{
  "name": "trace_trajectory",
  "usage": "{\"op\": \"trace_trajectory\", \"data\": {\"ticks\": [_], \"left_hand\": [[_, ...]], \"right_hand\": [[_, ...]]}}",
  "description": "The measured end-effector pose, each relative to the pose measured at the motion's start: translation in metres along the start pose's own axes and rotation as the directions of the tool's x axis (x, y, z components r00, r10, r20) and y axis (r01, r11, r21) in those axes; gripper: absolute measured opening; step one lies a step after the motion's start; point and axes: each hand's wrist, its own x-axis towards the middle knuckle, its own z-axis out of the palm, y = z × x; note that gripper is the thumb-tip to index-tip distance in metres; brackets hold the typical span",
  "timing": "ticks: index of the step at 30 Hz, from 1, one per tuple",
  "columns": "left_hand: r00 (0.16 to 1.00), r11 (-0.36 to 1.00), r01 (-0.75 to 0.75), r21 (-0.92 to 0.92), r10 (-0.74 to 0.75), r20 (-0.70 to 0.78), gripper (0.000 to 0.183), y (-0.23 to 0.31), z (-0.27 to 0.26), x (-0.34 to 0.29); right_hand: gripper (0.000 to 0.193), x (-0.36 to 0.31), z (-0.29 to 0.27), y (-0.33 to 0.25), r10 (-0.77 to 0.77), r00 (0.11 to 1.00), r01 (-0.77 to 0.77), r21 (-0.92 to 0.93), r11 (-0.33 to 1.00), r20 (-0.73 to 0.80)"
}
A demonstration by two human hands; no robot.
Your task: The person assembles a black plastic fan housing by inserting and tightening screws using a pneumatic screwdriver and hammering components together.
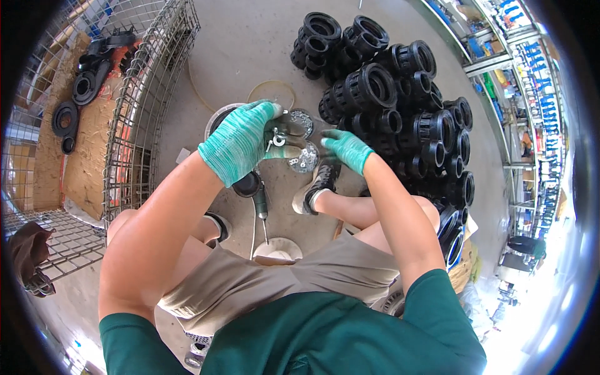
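Note:
My left hand (240, 137), in a green knit glove with dark grey fingers, is palm up and curled round several small silvery metal fasteners (275, 142); their exact kind is too small to tell. Just right of its fingers are two round containers of small metal hardware, a far one (301, 120) and a near one (304, 160). My right hand (349, 150), gloved alike, hovers to the right of these containers. Its fingers point left and stand apart, with nothing seen in them. Below my left hand lies a corded power screwdriver (260, 203) with a long thin bit.
Stacked black ribbed plastic pipe fittings (400, 100) fill the floor at the right. A wire cage (140, 106) holding cardboard and black parts (85, 87) stands at the left. Between my legs is a round whitish disc (278, 249). Shelves (500, 65) line the far right.

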Motion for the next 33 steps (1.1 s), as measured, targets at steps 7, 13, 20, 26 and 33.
{"op": "trace_trajectory", "data": {"ticks": [7, 13, 20, 26, 33], "left_hand": [[1.000, 0.998, 0.023, -0.058, -0.023, 0.004, 0.022, -0.003, -0.007, 0.001], [0.995, 0.997, 0.048, -0.061, -0.053, -0.084, 0.021, -0.001, -0.012, 0.002], [0.990, 0.997, 0.048, -0.052, -0.055, -0.131, 0.024, 0.001, -0.006, 0.000], [0.990, 0.991, 0.060, -0.124, -0.074, -0.117, 0.024, 0.003, -0.019, 0.003], [0.991, 0.976, 0.014, -0.216, -0.042, -0.127, 0.023, -0.006, -0.020, 0.011]], "right_hand": [[0.026, -0.054, 0.015, -0.079, -0.406, 0.912, 0.343, -0.441, 0.829, -0.054], [0.026, -0.112, 0.046, -0.163, -0.766, 0.609, 0.741, -0.491, 0.458, 0.206], [0.019, -0.088, 0.052, -0.152, -0.785, 0.590, 0.760, -0.458, 0.462, 0.187], [0.017, -0.085, 0.055, -0.156, -0.594, 0.799, 0.600, -0.195, 0.776, 0.097], [0.016, -0.093, 0.058, -0.161, -0.632, 0.775, 0.617, -0.230, 0.752, 0.011]]}}
